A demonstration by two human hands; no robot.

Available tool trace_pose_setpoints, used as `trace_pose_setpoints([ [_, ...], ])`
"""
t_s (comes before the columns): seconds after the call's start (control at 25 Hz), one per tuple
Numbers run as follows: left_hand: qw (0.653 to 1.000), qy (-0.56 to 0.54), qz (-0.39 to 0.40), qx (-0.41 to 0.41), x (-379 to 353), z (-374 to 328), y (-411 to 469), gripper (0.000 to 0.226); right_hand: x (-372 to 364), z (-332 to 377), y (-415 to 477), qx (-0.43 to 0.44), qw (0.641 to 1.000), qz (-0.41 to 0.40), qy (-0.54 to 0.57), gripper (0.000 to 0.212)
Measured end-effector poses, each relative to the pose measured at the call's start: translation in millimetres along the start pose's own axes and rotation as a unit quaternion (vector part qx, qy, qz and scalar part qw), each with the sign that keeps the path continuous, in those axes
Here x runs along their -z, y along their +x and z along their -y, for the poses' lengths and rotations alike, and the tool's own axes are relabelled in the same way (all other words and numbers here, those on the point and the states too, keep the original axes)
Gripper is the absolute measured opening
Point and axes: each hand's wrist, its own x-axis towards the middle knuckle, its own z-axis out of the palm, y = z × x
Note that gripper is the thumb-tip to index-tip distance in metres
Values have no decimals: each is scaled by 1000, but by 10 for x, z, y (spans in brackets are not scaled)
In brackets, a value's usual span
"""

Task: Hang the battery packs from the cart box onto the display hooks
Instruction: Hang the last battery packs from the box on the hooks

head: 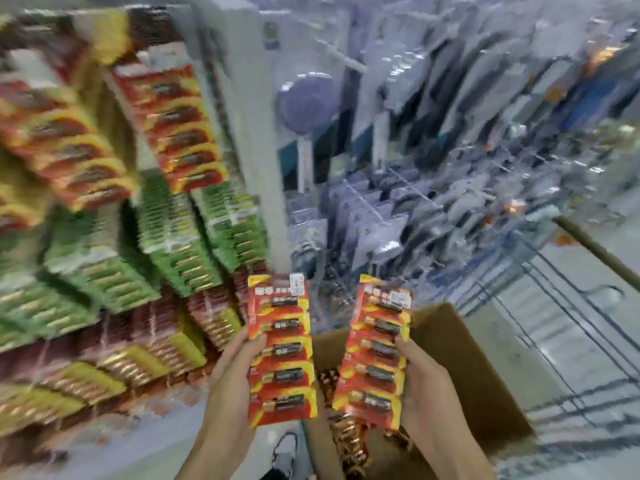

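Left hand (pixel 230 382) gripping red-and-yellow carded battery strip (pixel 282 351), fingers curled on its edge | right hand (pixel 424 386) gripping a second strip (pixel 377 355) | both being held above brown cardboard cart box (pixel 478 382) | cards likely light, bendy; best pinched near hang-holes.

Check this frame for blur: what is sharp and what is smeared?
Head view: the two battery strips, in the left hand and right hand, are fairly sharp; the hanging packs at left and the white display behind are badly motion-smeared; the box is soft; wide-angle bending tilts the shelving.
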Motion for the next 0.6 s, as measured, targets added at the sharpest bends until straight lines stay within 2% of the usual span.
trace_pose_setpoints([
  [0.16,992,-74,-75,-70,599,-172,-436,44,-447,-278,55,-38,993,82,-74,47],
  [0.24,984,-98,-108,-104,892,-280,-682,42,-696,-452,20,-64,985,118,-106,53],
  [0.4,962,-126,-167,-175,1438,-513,-1216,30,-1249,-825,-136,-107,961,197,-164,41],
  [0.6,935,-142,-229,-231,2165,-750,-1702,29,-2024,-1402,-431,-87,929,276,-230,36],
])
